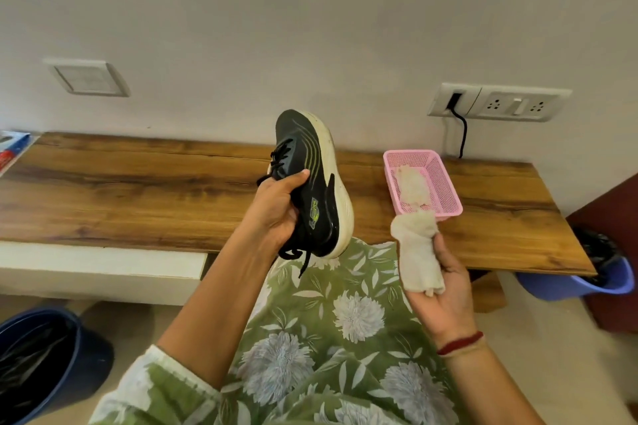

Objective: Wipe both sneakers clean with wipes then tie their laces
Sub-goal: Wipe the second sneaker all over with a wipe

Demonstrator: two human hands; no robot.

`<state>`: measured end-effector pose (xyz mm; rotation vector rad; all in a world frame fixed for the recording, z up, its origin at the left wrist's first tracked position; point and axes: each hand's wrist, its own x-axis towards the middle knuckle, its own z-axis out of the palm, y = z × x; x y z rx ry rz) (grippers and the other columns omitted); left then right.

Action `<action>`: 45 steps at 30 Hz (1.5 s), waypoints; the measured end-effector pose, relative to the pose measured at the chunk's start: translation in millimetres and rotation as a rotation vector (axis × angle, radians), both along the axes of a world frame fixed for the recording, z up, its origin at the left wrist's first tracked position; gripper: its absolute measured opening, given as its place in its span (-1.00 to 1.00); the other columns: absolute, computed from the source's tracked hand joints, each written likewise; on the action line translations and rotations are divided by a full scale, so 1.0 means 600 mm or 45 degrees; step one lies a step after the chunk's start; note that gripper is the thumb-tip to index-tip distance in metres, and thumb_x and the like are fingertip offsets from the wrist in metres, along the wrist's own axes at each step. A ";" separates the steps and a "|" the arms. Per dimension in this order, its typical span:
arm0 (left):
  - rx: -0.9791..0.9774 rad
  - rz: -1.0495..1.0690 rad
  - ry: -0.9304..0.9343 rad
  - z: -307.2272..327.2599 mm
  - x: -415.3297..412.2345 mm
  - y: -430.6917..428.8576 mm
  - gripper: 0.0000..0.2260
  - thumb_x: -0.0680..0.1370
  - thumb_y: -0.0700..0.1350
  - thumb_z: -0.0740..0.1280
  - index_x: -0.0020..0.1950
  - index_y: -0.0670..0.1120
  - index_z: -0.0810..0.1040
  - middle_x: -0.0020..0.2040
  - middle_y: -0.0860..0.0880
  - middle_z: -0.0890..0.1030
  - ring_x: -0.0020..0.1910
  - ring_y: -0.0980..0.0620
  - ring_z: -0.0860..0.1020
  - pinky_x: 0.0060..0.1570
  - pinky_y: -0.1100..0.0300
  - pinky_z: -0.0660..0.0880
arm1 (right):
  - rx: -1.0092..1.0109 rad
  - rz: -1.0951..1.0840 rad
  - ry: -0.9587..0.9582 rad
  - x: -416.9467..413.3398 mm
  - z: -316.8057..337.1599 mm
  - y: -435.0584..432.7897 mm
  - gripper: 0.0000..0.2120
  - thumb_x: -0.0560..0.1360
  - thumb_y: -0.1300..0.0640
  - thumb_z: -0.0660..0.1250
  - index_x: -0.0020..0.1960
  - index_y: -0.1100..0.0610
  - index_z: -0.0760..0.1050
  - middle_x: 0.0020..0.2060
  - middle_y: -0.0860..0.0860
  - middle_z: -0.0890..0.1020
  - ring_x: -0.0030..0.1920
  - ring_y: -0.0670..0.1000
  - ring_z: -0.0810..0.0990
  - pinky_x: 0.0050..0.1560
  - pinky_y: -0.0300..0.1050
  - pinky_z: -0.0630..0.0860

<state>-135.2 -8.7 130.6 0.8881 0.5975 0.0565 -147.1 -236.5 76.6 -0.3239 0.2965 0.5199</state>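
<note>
The left grip [276, 209] clasps the black sneaker [312, 162] at its collar, toe up and white sole facing right, raised over the worktop [138, 190], while the right grip [447, 290] holds a crumpled wipe [414, 252] right of the sole, apart from it, beside the pink basket [442, 183].

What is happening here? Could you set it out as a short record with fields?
Left hand: grips black sneaker, lifted above the wooden shelf
Right hand: holds a crumpled wipe
Laces: dangling loose, untied
Pink basket: on the shelf, more wipes inside
Second sneaker: not in view
</note>
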 end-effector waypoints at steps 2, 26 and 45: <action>0.094 -0.052 0.034 -0.015 0.018 -0.010 -0.76 0.52 -0.38 0.30 0.18 -0.26 0.51 0.03 -0.21 0.64 -0.03 -0.11 0.63 -0.03 0.05 0.58 | -0.081 -0.014 0.097 -0.010 -0.025 0.000 -0.43 0.20 0.20 0.60 0.18 0.21 0.55 0.03 0.18 0.65 -0.05 0.12 0.68 -0.20 0.02 0.65; 1.185 -0.379 0.184 -0.141 0.101 -0.087 -0.67 0.54 -0.36 0.21 0.28 -0.28 0.24 0.26 -0.23 0.43 0.27 -0.17 0.41 0.28 0.00 0.41 | -0.117 0.215 0.341 -0.028 -0.123 -0.018 -0.26 -0.09 0.17 0.71 0.08 0.22 0.64 0.11 0.21 0.62 -0.06 0.19 0.67 -0.39 -0.02 0.63; 1.140 -0.583 0.431 -0.189 0.296 -0.135 -0.52 0.59 -0.30 0.19 0.47 -0.25 0.12 0.37 -0.25 0.37 0.32 -0.23 0.40 0.22 0.00 0.42 | -0.255 0.190 0.468 0.004 -0.129 -0.012 -0.02 -0.26 0.26 0.71 0.16 0.33 0.55 0.01 0.33 0.63 -0.12 0.38 0.63 -0.24 0.30 0.58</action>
